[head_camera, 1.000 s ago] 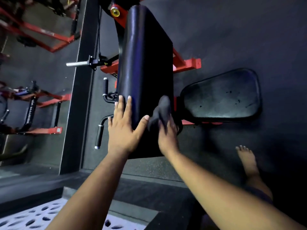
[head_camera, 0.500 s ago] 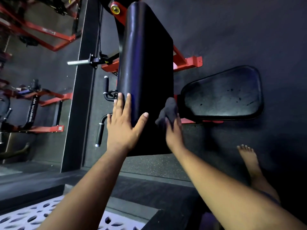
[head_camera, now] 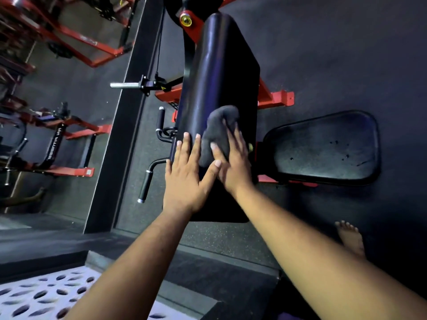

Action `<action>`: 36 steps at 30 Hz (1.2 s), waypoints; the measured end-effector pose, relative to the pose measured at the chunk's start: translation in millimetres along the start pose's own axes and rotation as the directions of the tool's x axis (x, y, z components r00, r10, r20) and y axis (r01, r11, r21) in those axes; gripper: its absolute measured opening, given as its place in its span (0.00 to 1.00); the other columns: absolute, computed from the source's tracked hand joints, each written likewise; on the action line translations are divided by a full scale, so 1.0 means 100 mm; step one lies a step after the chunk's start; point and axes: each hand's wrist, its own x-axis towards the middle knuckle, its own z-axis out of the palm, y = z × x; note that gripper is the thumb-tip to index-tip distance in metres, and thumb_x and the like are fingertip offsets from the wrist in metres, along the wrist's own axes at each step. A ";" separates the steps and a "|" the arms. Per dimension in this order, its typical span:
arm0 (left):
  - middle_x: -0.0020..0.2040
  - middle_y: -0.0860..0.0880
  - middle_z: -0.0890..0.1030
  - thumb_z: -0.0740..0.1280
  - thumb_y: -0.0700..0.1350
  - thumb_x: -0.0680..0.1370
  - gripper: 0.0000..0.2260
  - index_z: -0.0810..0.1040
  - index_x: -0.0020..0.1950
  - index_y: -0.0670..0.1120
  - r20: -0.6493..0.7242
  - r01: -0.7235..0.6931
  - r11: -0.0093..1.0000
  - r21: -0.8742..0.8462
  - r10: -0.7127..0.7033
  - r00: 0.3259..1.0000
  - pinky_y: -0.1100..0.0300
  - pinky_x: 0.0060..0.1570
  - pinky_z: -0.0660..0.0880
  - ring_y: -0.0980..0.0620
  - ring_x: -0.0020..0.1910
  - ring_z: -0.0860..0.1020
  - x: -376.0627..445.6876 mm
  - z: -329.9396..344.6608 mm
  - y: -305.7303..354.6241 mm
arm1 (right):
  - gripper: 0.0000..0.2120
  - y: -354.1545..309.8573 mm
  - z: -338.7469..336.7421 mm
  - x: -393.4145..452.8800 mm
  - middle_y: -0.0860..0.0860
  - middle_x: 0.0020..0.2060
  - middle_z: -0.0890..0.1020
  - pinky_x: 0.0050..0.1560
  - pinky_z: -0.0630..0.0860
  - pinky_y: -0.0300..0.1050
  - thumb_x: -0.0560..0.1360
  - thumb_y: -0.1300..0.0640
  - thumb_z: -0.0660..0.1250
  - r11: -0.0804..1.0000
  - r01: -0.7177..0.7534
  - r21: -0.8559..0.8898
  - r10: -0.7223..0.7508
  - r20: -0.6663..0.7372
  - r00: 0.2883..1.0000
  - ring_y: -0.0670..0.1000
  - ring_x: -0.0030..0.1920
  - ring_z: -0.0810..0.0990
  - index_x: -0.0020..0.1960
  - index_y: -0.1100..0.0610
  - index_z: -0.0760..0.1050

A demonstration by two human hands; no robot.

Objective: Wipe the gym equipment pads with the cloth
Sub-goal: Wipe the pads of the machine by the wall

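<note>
A long black arm pad [head_camera: 219, 72] runs up the middle of the view on a red machine frame. My left hand [head_camera: 187, 174] lies flat on the pad's near left part, fingers straight, thumb spread to the right. My right hand [head_camera: 233, 162] grips a dark grey cloth [head_camera: 219, 128] and presses it onto the pad just right of my left hand. The cloth bunches up above my fingers. A black seat pad [head_camera: 323, 146] sits to the right, lower down.
Black handles [head_camera: 147, 179] and a steel peg [head_camera: 124, 85] stick out left of the pad. Red machine frames [head_camera: 76, 132] stand at far left behind a dark post [head_camera: 120, 125]. My bare foot [head_camera: 350, 236] rests on dark rubber flooring. A perforated white mat [head_camera: 41, 294] lies at bottom left.
My right hand has carried the cloth from the pad's right edge up and left onto the pad's top face, beside my left hand. The left hand stays flat in place.
</note>
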 end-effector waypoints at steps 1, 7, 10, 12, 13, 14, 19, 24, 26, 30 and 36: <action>0.84 0.55 0.45 0.46 0.74 0.75 0.39 0.49 0.84 0.57 0.004 0.000 1.000 -0.001 0.000 1.000 0.40 0.80 0.50 0.54 0.83 0.45 0.00 -0.01 0.00 | 0.32 0.05 -0.01 -0.26 0.49 0.83 0.55 0.79 0.50 0.49 0.78 0.34 0.55 1.000 0.025 -0.001 -0.025 0.019 1.000 0.51 0.82 0.53 0.80 0.37 0.52; 0.84 0.55 0.45 0.45 0.74 0.75 0.41 0.49 0.84 0.56 -0.007 -0.005 1.000 -0.011 0.005 1.000 0.41 0.79 0.53 0.54 0.83 0.45 0.00 0.01 -0.01 | 0.32 0.07 0.02 -0.23 0.51 0.83 0.56 0.81 0.52 0.56 0.78 0.36 0.53 1.000 -0.014 0.009 0.013 0.038 0.999 0.51 0.82 0.53 0.80 0.41 0.51; 0.84 0.56 0.45 0.46 0.75 0.75 0.40 0.49 0.84 0.57 -0.008 -0.004 1.000 -0.010 0.004 1.000 0.41 0.80 0.51 0.55 0.83 0.44 0.00 0.01 -0.02 | 0.34 -0.04 0.00 0.48 0.54 0.82 0.59 0.80 0.55 0.58 0.77 0.36 0.53 0.998 0.022 -0.063 -0.023 -0.008 1.000 0.53 0.81 0.57 0.82 0.43 0.56; 0.84 0.56 0.45 0.46 0.74 0.76 0.40 0.49 0.84 0.57 -0.003 0.001 1.000 -0.008 -0.001 1.000 0.42 0.80 0.49 0.56 0.83 0.43 -0.01 0.00 -0.01 | 0.33 -0.01 -0.03 0.58 0.54 0.81 0.61 0.79 0.56 0.57 0.78 0.37 0.54 0.996 0.056 -0.073 -0.058 -0.025 0.998 0.53 0.81 0.59 0.81 0.45 0.59; 0.84 0.57 0.45 0.46 0.74 0.76 0.40 0.49 0.84 0.58 -0.002 0.000 1.000 -0.015 0.000 1.000 0.42 0.80 0.49 0.56 0.82 0.43 -0.02 0.00 -0.01 | 0.32 0.02 -0.03 0.48 0.54 0.81 0.62 0.80 0.56 0.57 0.79 0.37 0.54 0.997 0.053 -0.057 -0.054 -0.021 0.998 0.52 0.81 0.59 0.81 0.45 0.59; 0.84 0.57 0.45 0.47 0.74 0.75 0.40 0.49 0.84 0.58 -0.008 0.004 1.000 -0.021 -0.004 1.000 0.42 0.80 0.49 0.56 0.82 0.43 -0.02 -0.01 -0.01 | 0.31 0.02 -0.02 0.28 0.53 0.81 0.61 0.80 0.56 0.56 0.79 0.37 0.55 0.999 0.039 -0.033 -0.039 -0.004 0.999 0.52 0.81 0.58 0.80 0.43 0.59; 0.84 0.57 0.44 0.47 0.74 0.75 0.40 0.47 0.84 0.57 0.005 0.003 1.000 -0.014 -0.003 1.000 0.43 0.80 0.49 0.56 0.82 0.44 0.00 0.01 -0.03 | 0.30 0.15 -0.01 -0.64 0.50 0.81 0.59 0.81 0.53 0.50 0.80 0.39 0.55 0.999 0.040 -0.002 -0.040 0.052 0.998 0.50 0.81 0.57 0.80 0.45 0.56; 0.84 0.58 0.45 0.45 0.75 0.75 0.41 0.48 0.84 0.56 0.010 0.003 0.999 -0.034 -0.003 1.000 0.43 0.80 0.49 0.57 0.82 0.43 0.00 0.03 -0.03 | 0.34 -0.12 0.02 0.67 0.57 0.79 0.65 0.79 0.58 0.51 0.78 0.39 0.56 0.998 -0.046 -0.036 0.042 -0.097 0.994 0.57 0.79 0.63 0.81 0.52 0.62; 0.84 0.58 0.45 0.44 0.75 0.75 0.42 0.47 0.84 0.55 0.007 0.000 0.999 -0.042 0.000 1.000 0.42 0.80 0.48 0.58 0.82 0.43 0.01 0.02 -0.02 | 0.36 -0.19 -0.01 0.79 0.57 0.80 0.64 0.80 0.57 0.50 0.77 0.37 0.56 0.996 -0.069 -0.047 0.062 -0.136 0.989 0.56 0.80 0.62 0.81 0.52 0.62; 0.84 0.56 0.46 0.45 0.75 0.75 0.42 0.48 0.84 0.53 -0.009 -0.009 0.998 -0.061 0.009 1.000 0.42 0.80 0.51 0.57 0.82 0.44 0.02 0.02 -0.04 | 0.34 -0.04 0.02 -0.34 0.52 0.82 0.59 0.80 0.52 0.46 0.78 0.34 0.56 0.999 -0.043 -0.004 0.043 -0.029 0.999 0.50 0.81 0.56 0.80 0.42 0.54; 0.84 0.56 0.46 0.47 0.72 0.77 0.40 0.49 0.84 0.53 -0.014 -0.012 1.000 -0.018 0.012 1.000 0.42 0.80 0.50 0.56 0.83 0.44 0.01 0.03 -0.03 | 0.37 0.96 0.04 -0.59 0.53 0.79 0.65 0.80 0.59 0.49 0.80 0.34 0.54 0.915 -0.382 0.133 0.389 -0.035 0.920 0.53 0.78 0.64 0.80 0.56 0.62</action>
